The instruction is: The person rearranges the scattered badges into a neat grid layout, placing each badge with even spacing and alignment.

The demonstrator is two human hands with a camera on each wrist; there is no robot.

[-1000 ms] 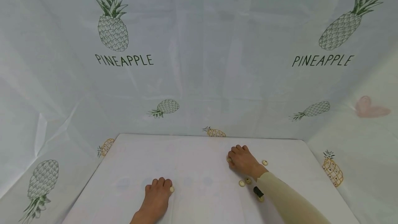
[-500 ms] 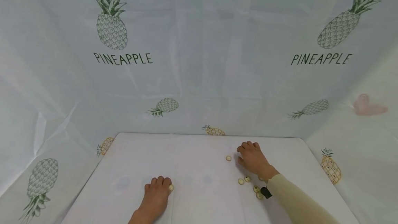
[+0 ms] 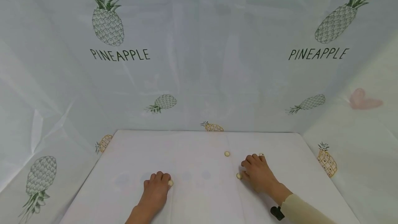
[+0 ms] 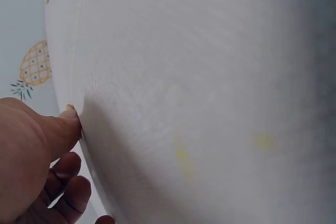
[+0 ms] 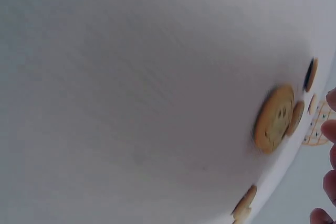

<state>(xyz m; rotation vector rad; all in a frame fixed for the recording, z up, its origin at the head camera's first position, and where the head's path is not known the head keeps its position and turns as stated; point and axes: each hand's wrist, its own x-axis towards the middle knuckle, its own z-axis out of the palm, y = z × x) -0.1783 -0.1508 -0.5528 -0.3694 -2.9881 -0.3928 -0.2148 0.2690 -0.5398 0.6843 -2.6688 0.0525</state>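
Note:
My left hand [image 3: 157, 190] pinches a small round wooden disc [image 3: 170, 183] between thumb and fingers, low over the white table. In the left wrist view only a thin edge of the disc [image 4: 70, 107] shows beyond the thumb. Over the right part of the table my right hand [image 3: 257, 173] hovers with loosely bent fingers and nothing visible in its grasp. One wooden disc [image 3: 239, 175] lies right by its thumb, and another [image 3: 261, 155] shows just past its fingertips. In the right wrist view, a disc [image 5: 274, 119] bears a drawn smiling face; the fingertips [image 5: 329, 129] stay apart from it.
A lone disc [image 3: 227, 153] lies farther back on the white table [image 3: 199, 203]. Several more discs appear in the right wrist view, including one with a dark face [image 5: 311, 74]. White pineapple-print sheeting [image 3: 199, 61] rises behind and at both sides.
My right hand has left the disc at the back and moved right and nearer to me, now covering several discs seen before. The left hand keeps its pinch; the head view has tilted slightly down.

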